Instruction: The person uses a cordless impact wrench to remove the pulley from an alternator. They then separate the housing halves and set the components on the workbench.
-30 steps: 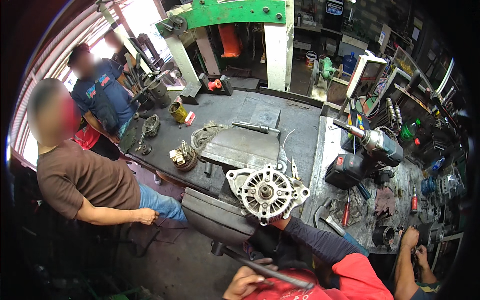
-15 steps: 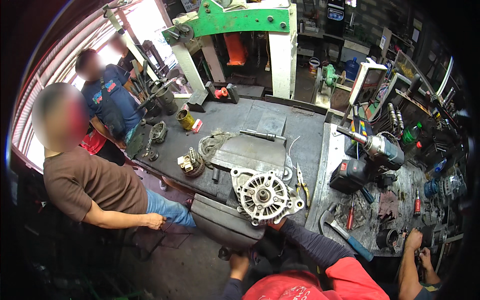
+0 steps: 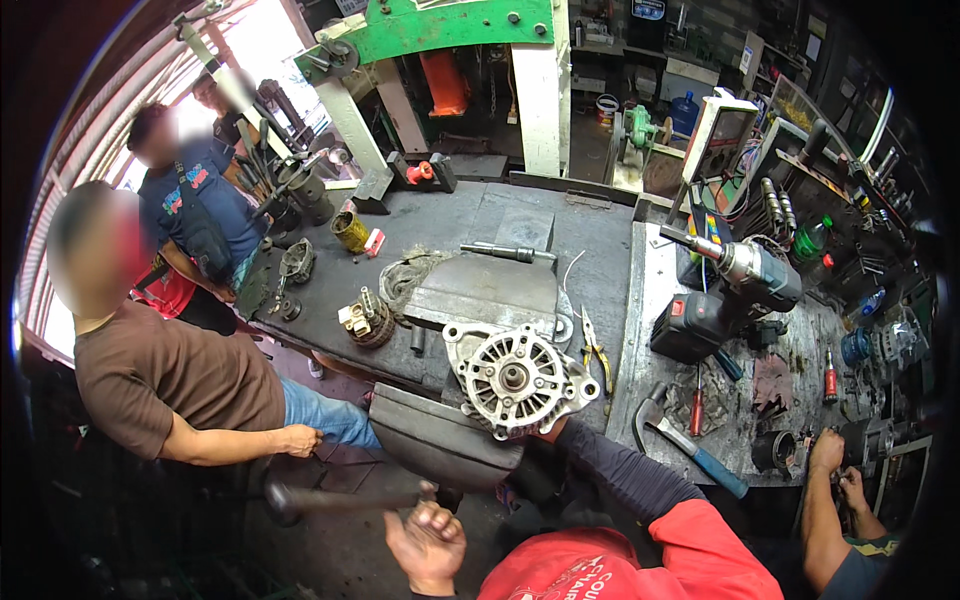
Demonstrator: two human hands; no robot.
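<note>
A silver alternator (image 3: 515,379) rests face up at the jaws of a large grey bench vise (image 3: 485,297). Its shaft points up at me. My right hand (image 3: 548,431) reaches in under the alternator's near edge and touches it. Its fingers are hidden below the housing. Low in front of the vise, my left hand (image 3: 428,548) is open, thumb apart and fingers loosely curled, holding nothing. Just above it the vise handle (image 3: 335,501) lies across, smeared by motion, its knob to the left.
Pliers (image 3: 594,352) lie right of the vise. A hammer (image 3: 690,450), screwdriver (image 3: 697,408) and impact wrench (image 3: 745,285) occupy the right bench. A rotor-like part (image 3: 366,322) sits left. A person in brown (image 3: 190,375) stands left; another person's hands (image 3: 838,470) work at lower right.
My left hand has come off the vise handle and moved left and toward me, opening. The handle has swung out to the left. My right hand stays at the alternator. The whole view has shifted slightly.
</note>
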